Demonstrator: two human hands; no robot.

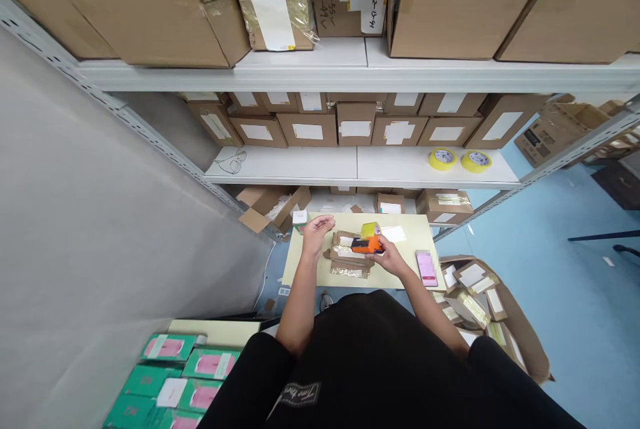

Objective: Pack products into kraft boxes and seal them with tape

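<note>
My right hand (389, 257) is closed around an orange and black tape dispenser (368, 245), with a yellow tape roll (370, 229) at its far side. The dispenser is over a flattish brown cardboard package (349, 262) with white labels and shiny tape, lying on the pale yellow table (305, 272). My left hand (317, 234) is raised at the package's left side, its fingers loosely bent and apart, with nothing visible in them.
A white slip (393, 234) and a pink-screened phone (427, 268) lie on the table; a small white box (299, 217) is at its left corner. A large carton (530, 349) of packages stands right. Shelves (310, 166) with boxes rise ahead. Green boxes (150, 381) are lower left.
</note>
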